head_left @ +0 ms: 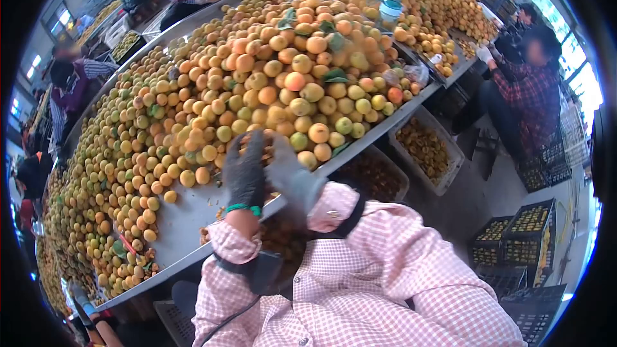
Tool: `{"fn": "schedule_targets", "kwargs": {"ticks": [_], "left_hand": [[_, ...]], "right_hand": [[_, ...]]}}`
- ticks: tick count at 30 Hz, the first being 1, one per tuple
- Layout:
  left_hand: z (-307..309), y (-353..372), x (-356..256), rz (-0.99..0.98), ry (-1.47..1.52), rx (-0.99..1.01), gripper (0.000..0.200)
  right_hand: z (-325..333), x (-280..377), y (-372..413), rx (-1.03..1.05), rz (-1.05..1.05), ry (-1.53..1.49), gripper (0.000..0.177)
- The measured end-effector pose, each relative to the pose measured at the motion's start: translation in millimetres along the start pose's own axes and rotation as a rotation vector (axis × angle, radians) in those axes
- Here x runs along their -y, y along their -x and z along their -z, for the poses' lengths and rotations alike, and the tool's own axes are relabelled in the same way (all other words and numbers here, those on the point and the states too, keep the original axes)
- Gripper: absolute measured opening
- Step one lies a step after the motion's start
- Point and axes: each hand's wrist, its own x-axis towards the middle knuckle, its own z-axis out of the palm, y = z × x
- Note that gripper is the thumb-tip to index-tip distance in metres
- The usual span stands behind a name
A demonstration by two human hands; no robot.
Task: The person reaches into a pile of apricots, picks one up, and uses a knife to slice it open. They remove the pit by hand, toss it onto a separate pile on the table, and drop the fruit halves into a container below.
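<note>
A large heap of orange and yellow-green round fruit [270,71] covers the metal table [186,218]. My left hand [245,170], in a dark glove with a green cuff, is over the table's near edge, its fingers bent beside the fruit. My right hand [289,170], in a grey glove, is close against it on the right and blurred by motion. The fingers of both hands curl toward each other, and what lies between them is too blurred to make out. Small orange pieces lie on the table just left of my left hand.
Below the table edge stand a white crate of fruit pieces [424,148] and another bin [379,177]. Black crates [530,218] are at the right. A person in a checked shirt [530,83] sits at right; others work across the table. A blue-lidded container [390,9] stands among the fruit.
</note>
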Motion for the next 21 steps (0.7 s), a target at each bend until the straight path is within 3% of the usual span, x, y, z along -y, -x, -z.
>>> {"fn": "schedule_targets", "kwargs": {"ticks": [1,2,3,5,7,10,13,14,16,17,20,21], "left_hand": [[-27,8,-1,0.051,0.048,0.079,0.035],[-50,11,13,-0.135,-0.137,0.108,0.036],[-73,14,30,-0.322,-0.323,0.137,0.038],[-126,33,44,-0.051,-0.201,0.197,0.041],[-162,61,36,0.063,-0.314,0.258,0.047],[-205,67,104,0.184,-0.298,0.362,0.050],[-222,67,138,0.113,-0.379,0.400,0.055],[-226,64,158,0.241,-0.268,0.461,0.066],[-226,59,173,0.260,-0.428,0.480,0.070],[-223,57,177,0.274,-0.580,0.501,0.074],[-211,65,151,0.263,-0.558,0.537,0.070],[-206,66,144,0.267,-0.564,0.520,0.070]], "right_hand": [[30,-31,6,0.013,0.356,-0.132,0.048],[63,-13,18,-0.058,0.169,-0.039,0.047],[91,21,54,-0.127,0.063,-0.188,0.050],[141,29,88,-0.155,-0.052,-0.189,0.052],[179,-9,93,-0.224,-0.148,-0.107,0.053],[220,-64,95,-0.272,-0.195,-0.281,0.053],[250,-108,83,-0.315,-0.279,-0.292,0.052],[259,-125,74,-0.302,-0.384,-0.248,0.049],[279,-194,53,-0.278,-0.495,-0.207,0.045],[283,-229,24,-0.266,-0.436,-0.046,0.039],[292,-350,-30,-0.207,-0.228,0.447,0.030],[307,-382,-23,-0.189,-0.222,0.443,0.030]]}}
